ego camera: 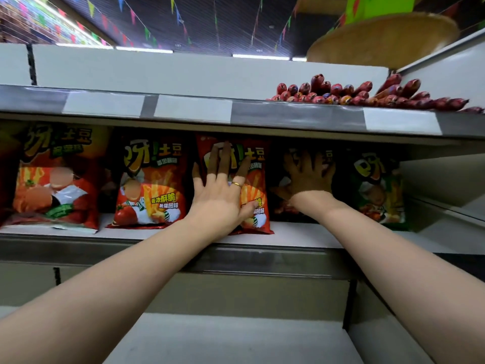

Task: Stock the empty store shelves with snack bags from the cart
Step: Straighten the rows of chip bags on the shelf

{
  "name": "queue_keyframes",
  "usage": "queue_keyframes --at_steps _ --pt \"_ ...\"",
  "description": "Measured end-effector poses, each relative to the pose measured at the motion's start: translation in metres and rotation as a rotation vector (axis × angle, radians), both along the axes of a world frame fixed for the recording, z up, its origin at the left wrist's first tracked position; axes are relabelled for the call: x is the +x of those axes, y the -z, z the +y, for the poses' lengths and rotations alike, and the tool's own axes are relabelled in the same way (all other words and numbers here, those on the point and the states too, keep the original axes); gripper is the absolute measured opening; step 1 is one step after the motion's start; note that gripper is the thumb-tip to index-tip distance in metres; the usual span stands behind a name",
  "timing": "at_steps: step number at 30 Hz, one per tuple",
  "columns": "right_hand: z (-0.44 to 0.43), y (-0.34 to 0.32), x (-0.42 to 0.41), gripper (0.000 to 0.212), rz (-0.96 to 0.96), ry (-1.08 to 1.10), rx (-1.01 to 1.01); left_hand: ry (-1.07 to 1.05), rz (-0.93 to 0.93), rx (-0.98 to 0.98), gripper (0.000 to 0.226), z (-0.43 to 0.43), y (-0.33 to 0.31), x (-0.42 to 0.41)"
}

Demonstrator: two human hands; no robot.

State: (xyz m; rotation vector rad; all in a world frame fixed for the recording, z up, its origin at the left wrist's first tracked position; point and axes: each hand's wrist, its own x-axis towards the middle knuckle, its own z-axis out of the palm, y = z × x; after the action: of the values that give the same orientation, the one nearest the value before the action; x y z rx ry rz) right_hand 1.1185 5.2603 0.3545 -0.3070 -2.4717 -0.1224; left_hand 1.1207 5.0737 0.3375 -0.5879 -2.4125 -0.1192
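Note:
Several snack bags stand upright in a row on the middle shelf [301, 236]. My left hand [220, 198] lies flat with spread fingers on the front of a red fries bag [258, 219] in the middle of the row. My right hand [309, 179] presses flat, fingers apart, on a bag in deep shadow [282, 208] just to its right. Neither hand closes around its bag. A red tomato bag [152, 185] and a bigger red bag [55, 179] stand to the left. At the right end of the row is a green bag [380, 190]. No cart is in view.
The upper shelf [288, 114] hangs low over the bags, with blank price labels on its edge and a heap of red sausage sticks [367, 97] at its right. A white lower shelf [236, 337] lies under my forearms. The middle shelf is bare right of the green bag.

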Motion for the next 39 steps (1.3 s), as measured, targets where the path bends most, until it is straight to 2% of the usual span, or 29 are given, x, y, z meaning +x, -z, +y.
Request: queue_keyframes --at_steps 3,11,18,22,26,30,36,39 --pt "0.012 -0.001 -0.004 0.088 -0.022 -0.029 -0.006 -0.034 -0.031 -0.037 0.072 -0.002 -0.001 -0.001" --pt "0.030 -0.001 0.005 0.086 0.078 -0.271 -0.092 -0.069 -0.086 -0.047 0.070 -0.001 -0.004 0.003" --pt "0.012 0.001 -0.011 0.085 -0.027 -0.096 -0.001 -0.077 -0.095 -0.034 0.071 0.006 -0.004 0.003" --pt "0.015 0.001 0.003 0.085 -0.053 -0.077 0.027 -0.053 -0.046 -0.014 0.077 0.001 -0.002 0.008" --pt "0.028 -0.006 0.025 0.073 0.099 -0.177 -0.102 0.019 -0.025 0.099 0.072 0.005 -0.007 0.025" --pt "0.040 -0.011 0.050 0.061 0.236 -0.211 -0.238 0.144 0.095 0.072 0.074 0.031 -0.009 0.040" --pt "0.070 -0.006 0.066 0.049 0.303 -0.056 -0.301 0.286 0.094 -0.002 0.064 0.079 -0.004 0.050" --pt "0.089 0.002 0.065 0.056 0.304 0.064 -0.267 0.280 0.035 -0.037 0.059 0.099 0.002 0.048"
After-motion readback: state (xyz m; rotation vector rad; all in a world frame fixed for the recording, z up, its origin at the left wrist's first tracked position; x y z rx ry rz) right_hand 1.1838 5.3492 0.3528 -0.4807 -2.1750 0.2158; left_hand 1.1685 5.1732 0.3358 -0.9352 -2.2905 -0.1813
